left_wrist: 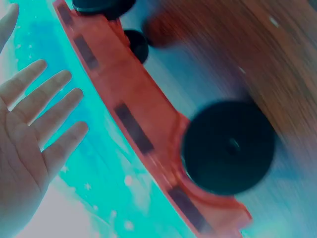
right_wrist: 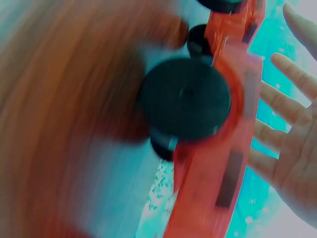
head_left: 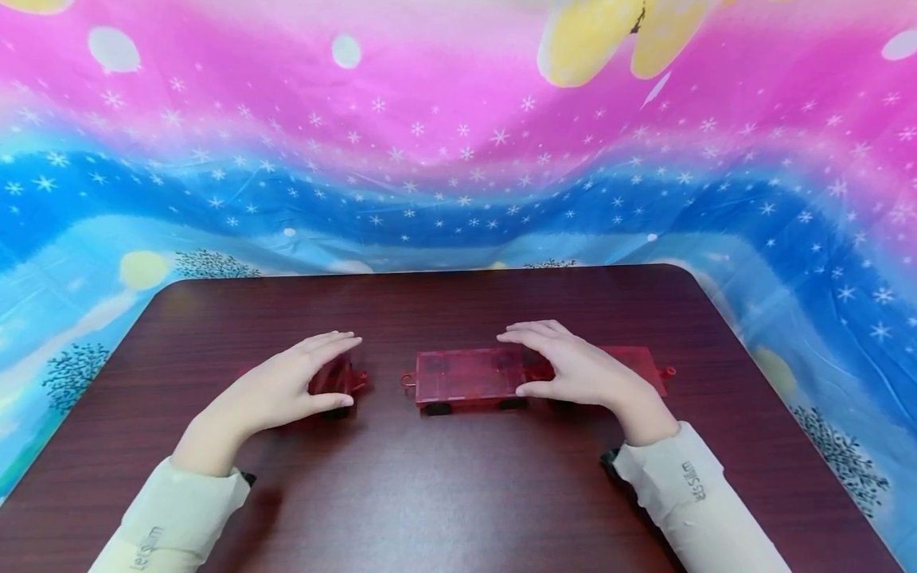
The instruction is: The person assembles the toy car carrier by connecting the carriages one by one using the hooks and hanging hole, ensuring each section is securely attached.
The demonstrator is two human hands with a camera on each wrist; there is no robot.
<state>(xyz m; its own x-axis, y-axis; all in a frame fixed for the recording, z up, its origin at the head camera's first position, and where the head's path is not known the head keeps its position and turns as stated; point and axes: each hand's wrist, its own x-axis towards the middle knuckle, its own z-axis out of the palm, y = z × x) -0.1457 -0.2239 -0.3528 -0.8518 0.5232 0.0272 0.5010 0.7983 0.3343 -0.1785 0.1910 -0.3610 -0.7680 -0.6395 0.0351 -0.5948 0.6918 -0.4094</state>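
Several red see-through toy train cars with black wheels stand in a row on the table. The left car [head_left: 337, 378] is largely hidden behind my left hand [head_left: 275, 386], which hovers over it with fingers extended and thumb apart. In the left wrist view, its red chassis [left_wrist: 133, 104] and large black wheel [left_wrist: 228, 147] fill the middle, beside my spread fingers. My right hand [head_left: 580, 366] is over the join between the middle car [head_left: 466, 376] and the right car [head_left: 637, 366], covering that join. The right wrist view has the straight fingers beside a red chassis [right_wrist: 208, 193].
A dark wood-grain table [head_left: 430, 493] lies under the cars, with rounded far corners. Behind it hangs a pink and blue snowflake cloth [head_left: 458, 175]. A gap separates the left car's coupling hook [head_left: 361, 380] from the middle car's coupling loop [head_left: 407, 380].
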